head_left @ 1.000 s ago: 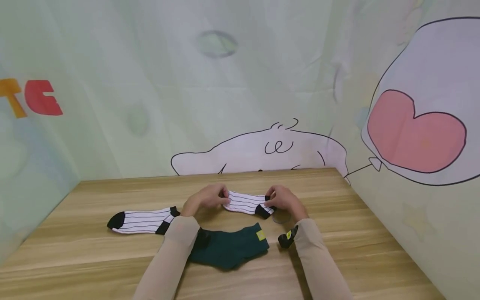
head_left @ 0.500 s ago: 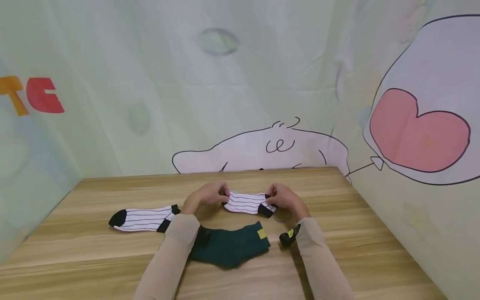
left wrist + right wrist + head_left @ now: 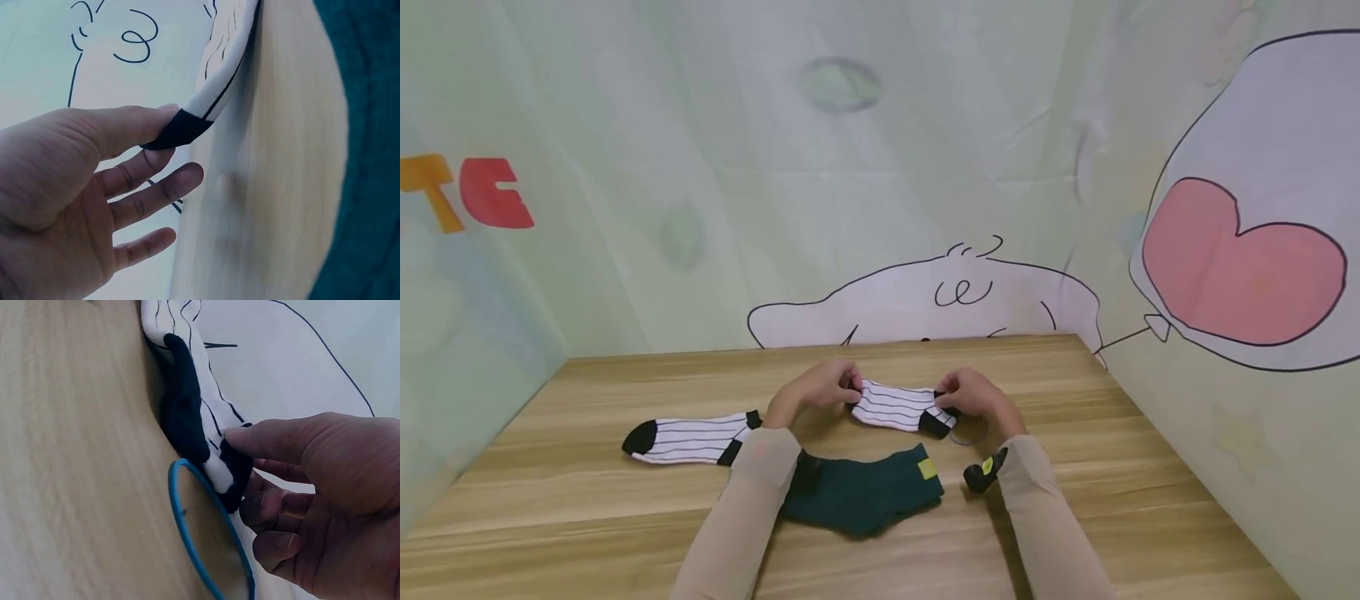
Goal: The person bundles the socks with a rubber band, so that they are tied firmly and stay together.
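Observation:
A white sock (image 3: 895,406) with thin dark stripes and black toe, heel and cuff stretches between both hands at the back of the table. My left hand (image 3: 822,390) pinches its black toe (image 3: 178,130) between thumb and forefinger; the other fingers are spread apart. At the opposite end, my right hand (image 3: 973,395) pinches the black cuff (image 3: 236,465) with the thumb on top. Beside that cuff a thin blue ring (image 3: 181,519) lies on the table. Another striped sock (image 3: 692,440) lies flat to the left, its cuff end partly behind my left forearm.
Dark green socks (image 3: 861,493) with a yellow label lie in front, between the forearms, partly covered by the left one. A black wrist camera (image 3: 981,473) sits at my right sleeve. The wooden table (image 3: 587,533) meets a printed curtain (image 3: 700,208) at the back.
Both hands keep their pinch on the striped sock. The toe end has risen slightly and the sock tilts a little more. The other socks stay in place; the head view shifts slightly.

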Action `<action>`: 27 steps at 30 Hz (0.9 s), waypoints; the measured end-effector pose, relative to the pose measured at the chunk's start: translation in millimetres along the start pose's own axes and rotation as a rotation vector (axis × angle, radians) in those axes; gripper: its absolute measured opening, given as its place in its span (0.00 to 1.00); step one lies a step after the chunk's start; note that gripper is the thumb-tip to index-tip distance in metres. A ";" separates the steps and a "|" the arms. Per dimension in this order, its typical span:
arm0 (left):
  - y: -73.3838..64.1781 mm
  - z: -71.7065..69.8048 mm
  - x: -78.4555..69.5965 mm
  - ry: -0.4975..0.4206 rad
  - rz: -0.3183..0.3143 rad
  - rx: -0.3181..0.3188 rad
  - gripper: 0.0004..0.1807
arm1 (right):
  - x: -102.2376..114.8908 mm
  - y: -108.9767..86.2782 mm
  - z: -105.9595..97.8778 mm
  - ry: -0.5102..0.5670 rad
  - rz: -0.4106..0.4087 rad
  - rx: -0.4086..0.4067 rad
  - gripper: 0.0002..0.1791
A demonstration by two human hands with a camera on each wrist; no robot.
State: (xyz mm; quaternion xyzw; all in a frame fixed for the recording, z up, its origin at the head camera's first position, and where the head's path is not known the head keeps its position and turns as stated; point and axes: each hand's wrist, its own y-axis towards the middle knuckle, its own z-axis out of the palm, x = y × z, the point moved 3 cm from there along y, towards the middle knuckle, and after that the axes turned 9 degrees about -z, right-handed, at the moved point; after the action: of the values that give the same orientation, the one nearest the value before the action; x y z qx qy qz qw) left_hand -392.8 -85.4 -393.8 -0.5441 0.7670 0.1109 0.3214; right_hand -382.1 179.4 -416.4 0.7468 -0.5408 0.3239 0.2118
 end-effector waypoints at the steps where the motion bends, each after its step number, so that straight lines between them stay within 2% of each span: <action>1: 0.3 -0.4 0.1 0.001 0.002 -0.003 0.06 | -0.4 -0.1 -0.2 0.005 -0.011 0.003 0.06; 7: -0.1 -3.6 -0.2 0.006 0.011 -0.016 0.05 | -2.6 0.0 -2.2 0.015 -0.082 0.050 0.06; 13: -4.4 -6.3 -0.4 -0.004 0.009 -0.011 0.04 | 3.1 -6.2 -5.4 0.071 -0.082 0.094 0.05; 19: -6.3 -10.6 1.4 -0.034 0.022 -0.023 0.04 | 7.6 -9.9 -9.7 0.084 -0.080 0.078 0.05; 27: -8.2 -14.5 0.5 -0.073 0.041 -0.024 0.04 | 13.3 -9.1 -16.8 0.010 -0.139 0.060 0.05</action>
State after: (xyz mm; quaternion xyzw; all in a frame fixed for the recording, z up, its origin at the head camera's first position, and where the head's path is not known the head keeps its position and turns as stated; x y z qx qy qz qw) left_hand -390.9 -96.5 -381.5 -0.5276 0.7644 0.1464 0.3404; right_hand -375.0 184.6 -394.8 0.7870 -0.4766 0.3283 0.2139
